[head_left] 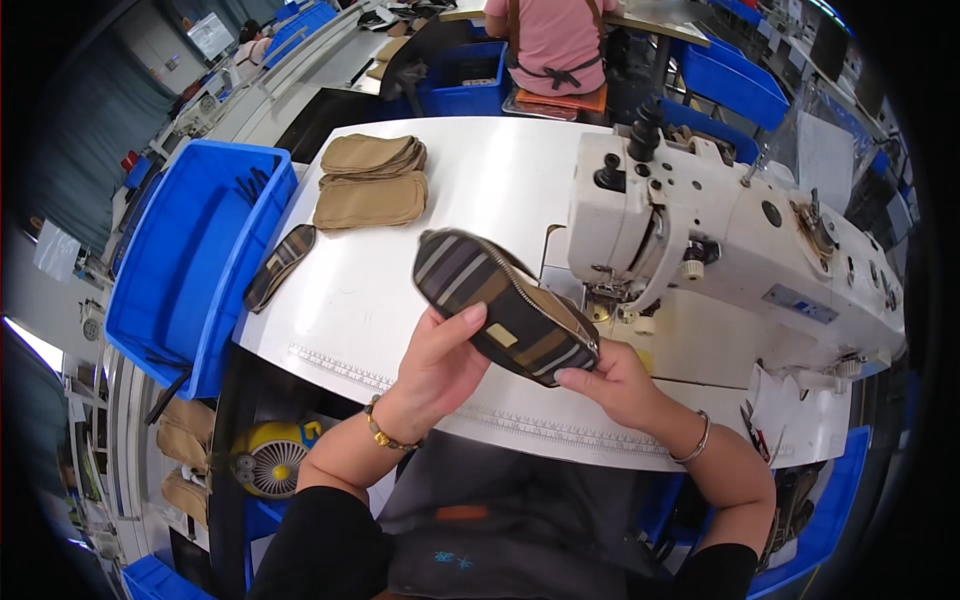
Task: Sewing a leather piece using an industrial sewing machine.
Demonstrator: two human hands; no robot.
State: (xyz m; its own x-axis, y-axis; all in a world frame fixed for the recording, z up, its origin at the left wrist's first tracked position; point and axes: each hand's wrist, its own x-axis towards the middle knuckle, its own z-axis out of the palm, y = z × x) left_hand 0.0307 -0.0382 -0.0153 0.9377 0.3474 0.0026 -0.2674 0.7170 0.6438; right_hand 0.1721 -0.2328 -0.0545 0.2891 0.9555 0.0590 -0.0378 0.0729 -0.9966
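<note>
A striped zippered pouch (478,283) in dark, brown and grey is held up over the white sewing table (480,180). Its zipper gapes along the upper side, and tan lining shows inside. My left hand (447,355) grips its lower left part, thumb on the front beside a small tan label. At the right end, my right hand (617,385) pinches the pouch with the thumb in front; the other fingers are mostly hidden behind it. Just beyond the pouch stands a white sewing machine (720,215), its needle area close to the right end.
Tan fabric pieces (370,200) lie in two piles at the far left of the table. Another striped pouch (280,267) rests at the left edge, against a blue bin (165,270). Small scissors (752,430) lie at the right. A yellow fan (272,460) sits below left. Another person (555,45) sits ahead.
</note>
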